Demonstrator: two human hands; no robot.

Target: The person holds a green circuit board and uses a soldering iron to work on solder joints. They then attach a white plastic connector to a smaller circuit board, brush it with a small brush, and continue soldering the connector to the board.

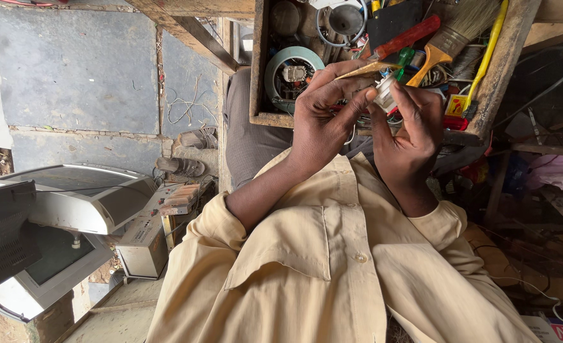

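Both hands are up over the near edge of a wooden tray [264, 76], working on a small white plastic part [385, 94], some kind of electrical fitting, can't tell exactly which. The left hand [323, 114] has its fingers curled in and pinches a thin yellowish tool [369, 68] between thumb and forefinger, the tip pointing toward the part. The right hand [412, 133] is curled too, gripping the white part between thumb and fingertips, so the piece sits right between the two hands, touching both.

Just beyond the hands the tray is packed. Past the left hand there's a round teal-rimmed unit [292, 72] with wiring in its middle. Past the right hand lies a paintbrush with an orange handle [450, 41], and beside it a red-handled screwdriver [405, 38], plus a yellow strip [490, 47] running along the tray's far side wall. The hands cover whatever lies under them, so a bit of the clutter is hidden.

Below the hands it's all beige shirt [332, 267], sleeves included. Well off to the left hand's side, down on the stone floor [72, 70], sit a grey television set [72, 209] and a small silver box with buttons [145, 241], with a pair of sandals [189, 155] nearer the tray.
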